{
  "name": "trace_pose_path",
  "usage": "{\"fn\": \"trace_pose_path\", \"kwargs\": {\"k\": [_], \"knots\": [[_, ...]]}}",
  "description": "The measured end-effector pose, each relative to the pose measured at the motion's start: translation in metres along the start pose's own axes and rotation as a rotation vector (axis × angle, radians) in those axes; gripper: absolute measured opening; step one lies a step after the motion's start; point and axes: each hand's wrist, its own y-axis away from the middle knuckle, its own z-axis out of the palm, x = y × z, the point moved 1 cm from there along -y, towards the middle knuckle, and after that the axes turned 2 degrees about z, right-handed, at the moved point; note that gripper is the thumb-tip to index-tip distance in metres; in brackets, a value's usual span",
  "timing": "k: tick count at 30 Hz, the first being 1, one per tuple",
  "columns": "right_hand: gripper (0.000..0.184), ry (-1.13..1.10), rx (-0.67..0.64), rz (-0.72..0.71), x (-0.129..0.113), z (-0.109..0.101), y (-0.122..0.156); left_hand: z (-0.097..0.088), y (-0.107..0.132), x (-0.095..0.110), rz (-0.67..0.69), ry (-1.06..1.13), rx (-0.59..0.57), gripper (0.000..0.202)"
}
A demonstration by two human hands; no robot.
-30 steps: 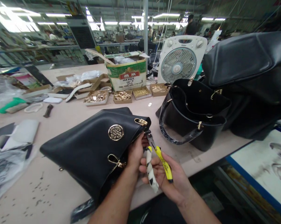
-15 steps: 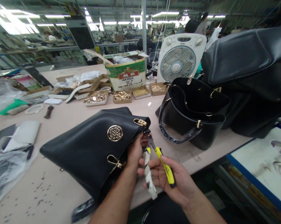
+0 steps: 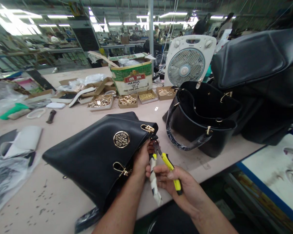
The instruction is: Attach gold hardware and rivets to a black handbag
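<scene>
Rows of ceiling lamps light a big workshop, and a long pale desk [image 3: 70,120] fills the view. Near its front edge a black handbag [image 3: 95,152] lies flat, its long axis running from the front left toward the back right. The left hand [image 3: 140,159] is closed on the bag's right end, just below a gold clasp [image 3: 147,128]. The right hand [image 3: 185,191], just off the front edge, is wrapped around pliers [image 3: 166,162] with yellow handles, one bound in white tape. Their nose points up and away, close under the clasp. The bag therefore lies ahead and to the left of both hands, with the left nearer. Behind stand an open black bag [image 3: 202,120], a fan [image 3: 189,61] and small boxes of gold fittings [image 3: 128,100].
</scene>
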Motion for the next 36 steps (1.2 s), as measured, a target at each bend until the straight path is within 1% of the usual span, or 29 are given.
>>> {"fn": "trace_pose_path", "kwargs": {"k": [3, 8, 12, 16, 20, 23, 26, 29, 31, 36], "knots": [[0.041, -0.021, 0.022, 0.026, 0.003, -0.004, 0.0, 0.002, 0.002, 0.001, 0.016, 0.001, 0.016, 0.051], [0.044, -0.14, -0.087, 0.066, 0.007, -0.009, 0.006, 0.005, 0.004, 0.004, 0.02, 0.013, 0.033, 0.05], [0.044, -0.171, -0.109, 0.092, 0.009, -0.012, 0.01, 0.007, 0.008, 0.008, 0.042, 0.019, 0.026, 0.047], [0.041, -0.119, -0.078, 0.036, 0.009, -0.012, 0.014, 0.008, 0.011, 0.009, 0.054, 0.01, 0.023, 0.042], [0.04, -0.05, -0.074, 0.003, 0.005, -0.007, 0.017, 0.007, 0.009, 0.008, 0.055, -0.002, 0.028, 0.043], [0.043, -0.075, -0.075, 0.006, 0.002, -0.003, 0.014, 0.006, 0.006, 0.006, 0.044, -0.003, 0.021, 0.045], [0.046, -0.105, -0.072, 0.045, 0.003, -0.005, 0.009, 0.006, 0.005, 0.005, 0.043, 0.003, 0.026, 0.045], [0.047, -0.13, -0.12, 0.07, 0.005, -0.008, 0.009, 0.006, 0.007, 0.006, 0.044, 0.001, 0.027, 0.044], [0.046, -0.137, -0.144, 0.05, 0.006, -0.01, 0.011, 0.007, 0.008, 0.006, 0.043, -0.008, 0.008, 0.045], [0.041, -0.097, -0.101, 0.026, 0.004, -0.007, 0.013, 0.006, 0.007, 0.005, 0.052, -0.025, 0.019, 0.046]]}}
